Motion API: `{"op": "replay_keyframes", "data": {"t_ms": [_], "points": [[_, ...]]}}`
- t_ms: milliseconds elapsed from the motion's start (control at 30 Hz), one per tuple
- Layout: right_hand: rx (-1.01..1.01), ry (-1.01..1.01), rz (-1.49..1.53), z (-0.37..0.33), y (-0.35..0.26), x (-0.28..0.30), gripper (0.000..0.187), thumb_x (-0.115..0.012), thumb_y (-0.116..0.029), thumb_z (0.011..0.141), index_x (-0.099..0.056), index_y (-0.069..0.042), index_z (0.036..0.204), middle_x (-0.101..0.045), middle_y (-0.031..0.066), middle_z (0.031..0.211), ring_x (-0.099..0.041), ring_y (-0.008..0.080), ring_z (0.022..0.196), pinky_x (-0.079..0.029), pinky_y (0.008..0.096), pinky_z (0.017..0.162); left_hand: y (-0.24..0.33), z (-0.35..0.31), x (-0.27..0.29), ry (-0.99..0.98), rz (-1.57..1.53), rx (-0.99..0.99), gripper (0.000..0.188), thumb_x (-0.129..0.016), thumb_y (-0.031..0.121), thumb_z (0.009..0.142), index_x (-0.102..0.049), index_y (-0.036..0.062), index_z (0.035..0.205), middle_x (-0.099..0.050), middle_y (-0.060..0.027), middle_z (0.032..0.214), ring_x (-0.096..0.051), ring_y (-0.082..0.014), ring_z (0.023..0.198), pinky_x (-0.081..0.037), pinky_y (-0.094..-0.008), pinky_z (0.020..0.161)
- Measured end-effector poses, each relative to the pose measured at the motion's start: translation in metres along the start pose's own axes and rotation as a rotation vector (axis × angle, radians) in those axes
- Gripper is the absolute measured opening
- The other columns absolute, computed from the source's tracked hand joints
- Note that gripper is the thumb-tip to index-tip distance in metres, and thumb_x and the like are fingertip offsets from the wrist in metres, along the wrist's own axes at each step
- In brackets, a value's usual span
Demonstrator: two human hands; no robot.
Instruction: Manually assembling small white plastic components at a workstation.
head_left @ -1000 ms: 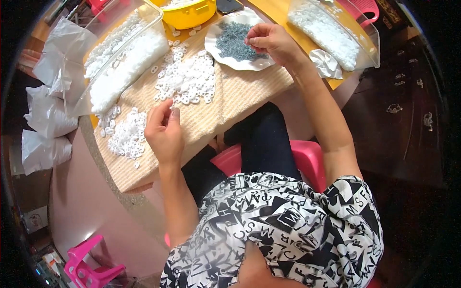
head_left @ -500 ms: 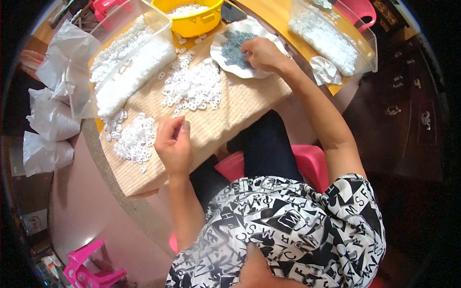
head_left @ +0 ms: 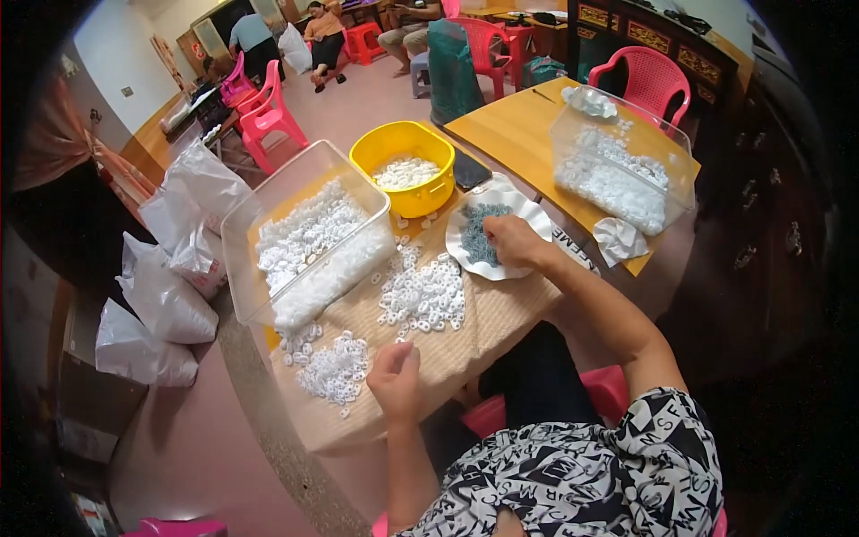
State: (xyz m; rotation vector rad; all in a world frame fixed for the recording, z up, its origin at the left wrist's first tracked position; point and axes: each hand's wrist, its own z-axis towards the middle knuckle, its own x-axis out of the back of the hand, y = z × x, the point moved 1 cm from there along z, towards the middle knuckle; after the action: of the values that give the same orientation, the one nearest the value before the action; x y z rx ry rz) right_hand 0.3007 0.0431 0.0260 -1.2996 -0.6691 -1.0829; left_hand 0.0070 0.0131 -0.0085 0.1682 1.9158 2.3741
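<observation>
My right hand (head_left: 514,242) reaches into a white, wavy-rimmed plate (head_left: 540,217). Its fingers are pinched together at a heap of tiny grey pieces (head_left: 484,234), too small to name. Near the cloth's front edge, my left hand (head_left: 395,380) is closed, thumb against the curled fingers; whatever it may hold is hidden. Beside it on the beige ribbed cloth (head_left: 483,327) lie a pile of small white oval plastic pieces with holes (head_left: 425,294) and a second pile of small white pieces (head_left: 334,369).
A clear bin (head_left: 243,300) of white pieces and a yellow basin (head_left: 413,201) stand behind the piles, near a dark phone (head_left: 469,169). Another clear bin (head_left: 617,183) sits at right. White sacks (head_left: 161,295) line the left floor. People sit farther back.
The view has tilted up, showing more of the room and shifting the table lower and rightward in the picture. My right hand stays at the grey pieces; my left stays closed near the white piles.
</observation>
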Motion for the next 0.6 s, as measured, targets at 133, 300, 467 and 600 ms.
{"op": "replay_keyframes", "data": {"t_ms": [133, 300, 467, 600], "points": [[0.033, 0.001, -0.019, 0.003, 0.002, 0.002, 0.013, -0.053, 0.001, 0.064, -0.054, -0.003, 0.076, -0.057, 0.0178, 0.074, -0.055, 0.0348, 0.075, -0.043, 0.0396, 0.063, 0.006, 0.004, -0.003, -0.02, -0.126, 0.065, 0.01, -0.061, -0.003, 0.072, -0.06, -0.002, 0.082, -0.058, -0.0037, 0.074, -0.055, -0.0098, 0.065, -0.045, -0.0204, 0.059], [0.021, -0.075, -0.051, 0.002, -0.005, 0.007, 0.017, -0.054, -0.001, 0.06, -0.059, -0.006, 0.076, -0.059, 0.0172, 0.076, -0.057, 0.034, 0.077, -0.045, 0.0398, 0.066, 0.002, 0.005, -0.004, -0.013, -0.224, 0.152, 0.011, -0.063, 0.0, 0.073, -0.061, -0.0006, 0.083, -0.059, -0.0032, 0.07, -0.055, -0.0095, 0.06, -0.043, -0.0193, 0.055], [0.079, 0.038, -0.001, -0.002, 0.001, 0.005, 0.016, -0.052, 0.004, 0.06, -0.058, -0.002, 0.074, -0.058, 0.0176, 0.07, -0.057, 0.0321, 0.07, -0.045, 0.0357, 0.061, 0.008, -0.001, -0.005, -0.002, -0.214, 0.119, 0.01, -0.063, -0.001, 0.073, -0.06, -0.001, 0.083, -0.058, -0.004, 0.069, -0.055, -0.0104, 0.058, -0.042, -0.0196, 0.053], [-0.014, 0.241, 0.082, -0.002, 0.0, 0.001, 0.014, -0.051, 0.002, 0.065, -0.057, -0.002, 0.077, -0.058, 0.0179, 0.071, -0.057, 0.0324, 0.07, -0.044, 0.037, 0.061, 0.012, -0.005, -0.005, 0.016, -0.241, 0.132, 0.009, -0.061, -0.002, 0.074, -0.059, -0.0018, 0.083, -0.058, -0.005, 0.068, -0.055, -0.0118, 0.057, -0.043, -0.0207, 0.053]]}}
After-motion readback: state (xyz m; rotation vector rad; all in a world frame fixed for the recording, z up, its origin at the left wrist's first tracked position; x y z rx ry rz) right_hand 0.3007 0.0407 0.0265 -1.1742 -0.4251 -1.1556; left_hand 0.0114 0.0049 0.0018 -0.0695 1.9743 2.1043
